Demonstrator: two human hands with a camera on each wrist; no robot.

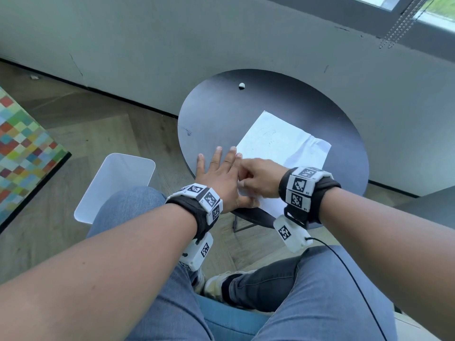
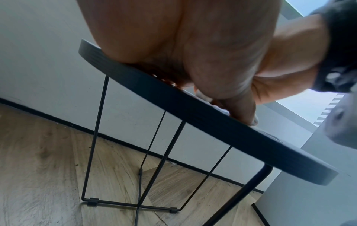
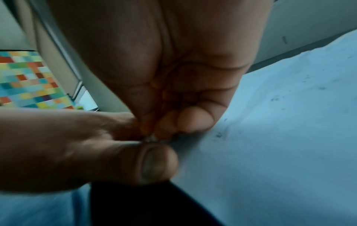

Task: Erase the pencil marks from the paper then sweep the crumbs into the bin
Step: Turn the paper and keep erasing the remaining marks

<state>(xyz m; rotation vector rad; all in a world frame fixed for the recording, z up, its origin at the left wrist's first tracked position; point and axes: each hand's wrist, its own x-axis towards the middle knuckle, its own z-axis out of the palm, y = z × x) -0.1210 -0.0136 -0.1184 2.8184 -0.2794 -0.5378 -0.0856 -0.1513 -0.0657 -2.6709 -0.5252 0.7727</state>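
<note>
A white paper lies on the round dark table, with faint pencil marks near its middle. In the right wrist view dark specks dot the paper. My left hand lies flat with fingers spread on the table beside the paper's left edge, its thumb on the paper. My right hand has curled fingers and pinches the paper's near left edge right against the left hand. A small white eraser sits alone at the table's far side.
A white bin stands open on the wooden floor left of the table, beside my left knee. A grey wall runs behind the table. The table's rim and thin black legs show from below. A colourful checked panel is far left.
</note>
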